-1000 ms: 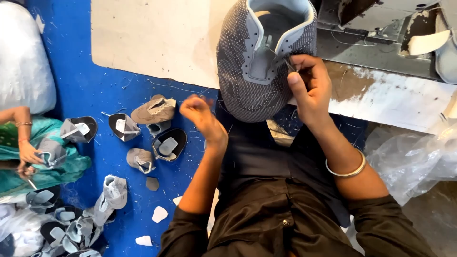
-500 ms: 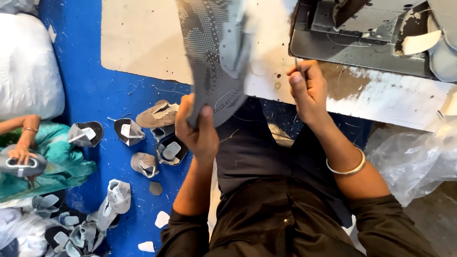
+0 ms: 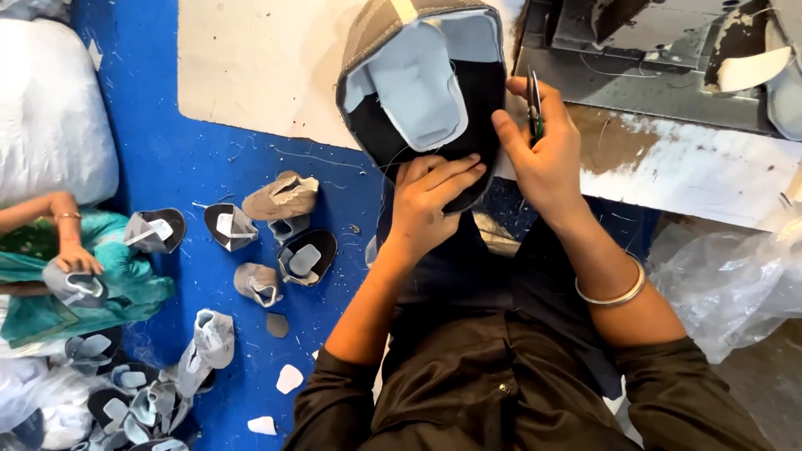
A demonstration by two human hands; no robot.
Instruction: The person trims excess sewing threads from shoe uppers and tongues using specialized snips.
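Shoe upper (image 3: 422, 92), grey knit outside with a pale blue tongue and black lining facing the camera, is held up in front of the person's chest, above the dark lap and just left of the grey sewing machine base (image 3: 643, 75). Left hand (image 3: 430, 205) supports the upper from below, its fingers (image 3: 455, 171) spread flat against the black lining near the lower edge. Right hand (image 3: 547, 159) grips the upper's right edge, thumb pressed on the lining, and the same hand pinches a small green-handled thread snip (image 3: 535, 104) upright between its fingers, blades pointing up just beside the upper. A silver bangle (image 3: 614, 288) sits on the right wrist.

Left of the upper and lower down, on the blue floor (image 3: 167, 167), lie loose shoe uppers (image 3: 280, 200) in grey, tan and black, scattered near one another, with more heaped further left and lower. A pale board (image 3: 259, 67) lies behind the held upper. Far left of the upper, another person's hand (image 3: 79, 259) rests on a grey upper over teal cloth. Clear plastic sheeting (image 3: 727, 284) bunches to the right of the bangle.
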